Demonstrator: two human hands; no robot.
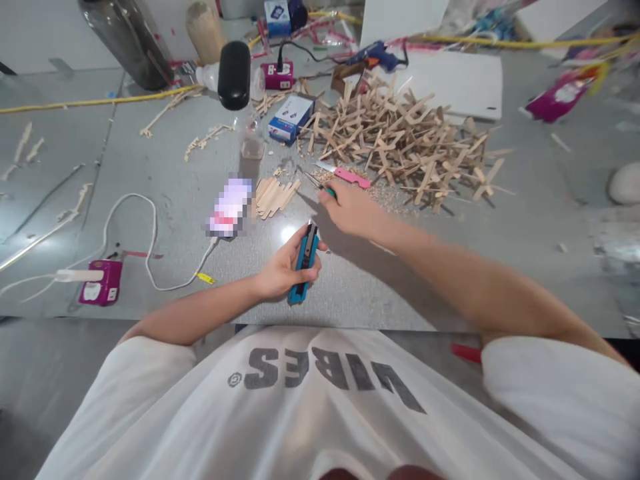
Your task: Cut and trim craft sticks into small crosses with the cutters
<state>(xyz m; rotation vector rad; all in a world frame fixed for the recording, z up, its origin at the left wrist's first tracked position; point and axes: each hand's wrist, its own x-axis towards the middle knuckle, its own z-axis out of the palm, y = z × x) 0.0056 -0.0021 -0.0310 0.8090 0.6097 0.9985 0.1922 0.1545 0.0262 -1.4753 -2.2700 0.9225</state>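
My left hand (279, 275) is wrapped round a blue box cutter (303, 267), its tip pointing away from me just above the table. Farther out to the right, my right hand (353, 208) is closed on a slim pointed tool with a green handle (329, 192). Its thin dark tip reaches toward the wood crumbs; my fingers hide part of it, so its exact kind is unclear. Beside that hand lies a pink folding knife (351, 177) with its blade out. A small row of flat wooden sticks (276, 197) rests to the left of the tool's tip.
A large heap of wooden sticks (400, 143) spreads at the back right. A phone (229, 207) on a white cable lies left of the stick row. Behind are a blue-white box (291, 119), a black-capped clear bottle (251, 140), a glue gun (375, 55) and purple power adapters (101, 283).
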